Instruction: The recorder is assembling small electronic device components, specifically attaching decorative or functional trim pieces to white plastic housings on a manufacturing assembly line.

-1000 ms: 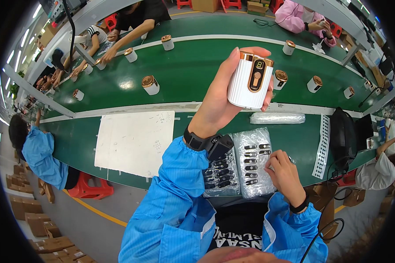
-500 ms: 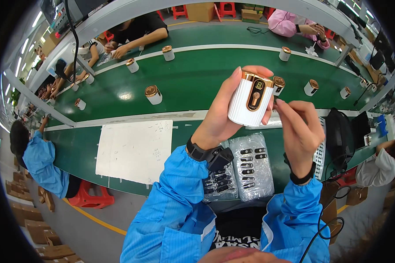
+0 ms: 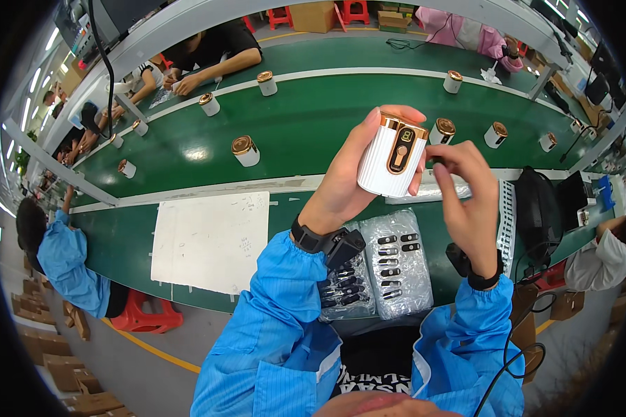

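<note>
My left hand (image 3: 344, 170) is wrapped round a white ribbed canister-shaped device (image 3: 377, 161), held up above the green bench. Its gold rim and the dark oval panel with a lit digit are turned towards me. Close to the device's right side, the thumb and forefinger of my right hand (image 3: 474, 201) are bent together round a small dark piece (image 3: 437, 160), too small to name. Below my hands lie two clear plastic-wrapped packs: the right pack (image 3: 417, 271) bears several small black panel pieces (image 3: 389, 262), and the left pack (image 3: 358, 306) holds more dark pieces.
Similar white-and-gold devices (image 3: 245, 151) stand along the green belt (image 3: 306, 115). A white board (image 3: 209, 240) lies on the bench at left; a black bag (image 3: 535, 208) sits at right. Co-workers (image 3: 69, 250) sit around the line. A metal frame (image 3: 271, 10) spans overhead.
The device in my left hand has shifted slightly left and tilted a little. My right fingers have changed their bend beside it. The devices on the belt have moved slightly right.
</note>
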`<state>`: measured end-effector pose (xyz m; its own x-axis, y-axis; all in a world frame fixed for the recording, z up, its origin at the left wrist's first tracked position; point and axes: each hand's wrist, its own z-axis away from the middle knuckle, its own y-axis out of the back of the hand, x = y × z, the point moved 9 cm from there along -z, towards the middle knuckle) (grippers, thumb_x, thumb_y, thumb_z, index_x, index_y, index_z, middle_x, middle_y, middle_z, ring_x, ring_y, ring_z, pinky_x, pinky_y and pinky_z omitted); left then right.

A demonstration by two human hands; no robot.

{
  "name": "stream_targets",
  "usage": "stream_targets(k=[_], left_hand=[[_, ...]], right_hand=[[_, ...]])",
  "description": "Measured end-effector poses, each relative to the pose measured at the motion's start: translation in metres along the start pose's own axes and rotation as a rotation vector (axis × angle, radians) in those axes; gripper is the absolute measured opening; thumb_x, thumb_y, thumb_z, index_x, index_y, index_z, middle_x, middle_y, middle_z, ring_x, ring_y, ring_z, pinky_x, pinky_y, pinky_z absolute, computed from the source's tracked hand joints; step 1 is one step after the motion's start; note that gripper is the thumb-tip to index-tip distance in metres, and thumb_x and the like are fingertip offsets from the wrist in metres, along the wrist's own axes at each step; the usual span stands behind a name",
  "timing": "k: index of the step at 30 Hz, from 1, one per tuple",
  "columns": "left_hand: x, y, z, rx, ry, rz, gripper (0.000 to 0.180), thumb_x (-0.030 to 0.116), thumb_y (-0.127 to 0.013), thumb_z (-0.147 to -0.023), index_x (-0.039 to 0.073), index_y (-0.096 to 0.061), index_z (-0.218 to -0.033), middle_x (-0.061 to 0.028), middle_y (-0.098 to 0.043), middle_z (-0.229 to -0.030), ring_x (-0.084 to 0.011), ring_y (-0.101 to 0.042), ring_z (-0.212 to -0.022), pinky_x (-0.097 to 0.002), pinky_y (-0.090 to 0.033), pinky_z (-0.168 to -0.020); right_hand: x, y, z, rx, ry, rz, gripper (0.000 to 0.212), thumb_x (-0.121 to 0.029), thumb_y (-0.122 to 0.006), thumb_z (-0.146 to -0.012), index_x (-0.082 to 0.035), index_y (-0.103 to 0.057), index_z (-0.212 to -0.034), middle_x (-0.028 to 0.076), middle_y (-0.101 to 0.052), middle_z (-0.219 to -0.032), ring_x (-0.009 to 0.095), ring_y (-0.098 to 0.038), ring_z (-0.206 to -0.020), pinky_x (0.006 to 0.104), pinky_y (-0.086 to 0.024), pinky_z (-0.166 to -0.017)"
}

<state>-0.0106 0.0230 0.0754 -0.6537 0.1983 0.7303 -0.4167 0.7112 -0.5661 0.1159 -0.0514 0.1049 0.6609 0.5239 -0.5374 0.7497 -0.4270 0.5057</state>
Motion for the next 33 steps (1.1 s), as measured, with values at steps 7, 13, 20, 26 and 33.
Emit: stream_targets(k=[7,13,20,26,33], left_hand=[[-0.003,0.003,-0.002,-0.123,-0.026,0.002,0.056,0.052,-0.037,-0.113,0.005,-0.053,-0.139,-0.0149,-0.068,-0.100,-0.0245,-0.072,-0.086,-0.0380,-0.062,-0.075],[-0.008,0.005,0.000,-0.001,0.041,0.032,0.054,0.051,-0.037,-0.114,0.006,-0.055,-0.137,-0.0120,-0.068,-0.111,-0.0227,-0.071,-0.093,-0.0379,-0.062,-0.074],[-0.008,0.007,0.001,0.088,0.043,-0.010,0.062,0.054,-0.031,-0.113,0.002,-0.056,-0.137,-0.0106,-0.068,-0.109,-0.0188,-0.068,-0.083,-0.0335,-0.058,-0.066],[-0.008,0.001,-0.002,-0.011,0.034,0.036,0.051,0.046,-0.037,-0.115,0.004,-0.055,-0.136,-0.0092,-0.068,-0.111,-0.0190,-0.070,-0.086,-0.0351,-0.060,-0.069],[-0.006,0.001,0.000,0.002,0.044,0.028,0.050,0.046,-0.037,-0.115,0.004,-0.055,-0.135,-0.0095,-0.067,-0.108,-0.0194,-0.069,-0.083,-0.0354,-0.060,-0.069]], right_hand=[[-0.021,0.033,-0.005,0.209,-0.113,-0.364,0.030,0.014,-0.072,-0.089,0.004,-0.074,-0.117,0.009,-0.069,-0.100,0.014,-0.068,-0.091,0.0255,-0.057,-0.076],[-0.049,0.027,-0.019,0.120,0.046,-0.354,0.022,0.011,-0.077,-0.085,0.003,-0.081,-0.105,0.011,-0.074,-0.094,0.016,-0.073,-0.080,0.0254,-0.058,-0.070],[-0.045,0.005,-0.026,0.070,0.031,-0.388,0.023,0.012,-0.077,-0.084,0.001,-0.081,-0.104,0.010,-0.074,-0.088,0.015,-0.072,-0.074,0.0255,-0.055,-0.063],[-0.048,0.004,-0.030,0.034,0.045,-0.353,0.021,0.011,-0.076,-0.087,0.003,-0.080,-0.106,0.011,-0.073,-0.093,0.015,-0.070,-0.079,0.0260,-0.055,-0.063],[-0.049,0.002,-0.032,0.046,0.066,-0.309,0.022,0.011,-0.076,-0.087,0.003,-0.080,-0.108,0.010,-0.072,-0.092,0.014,-0.069,-0.077,0.0258,-0.054,-0.061]])
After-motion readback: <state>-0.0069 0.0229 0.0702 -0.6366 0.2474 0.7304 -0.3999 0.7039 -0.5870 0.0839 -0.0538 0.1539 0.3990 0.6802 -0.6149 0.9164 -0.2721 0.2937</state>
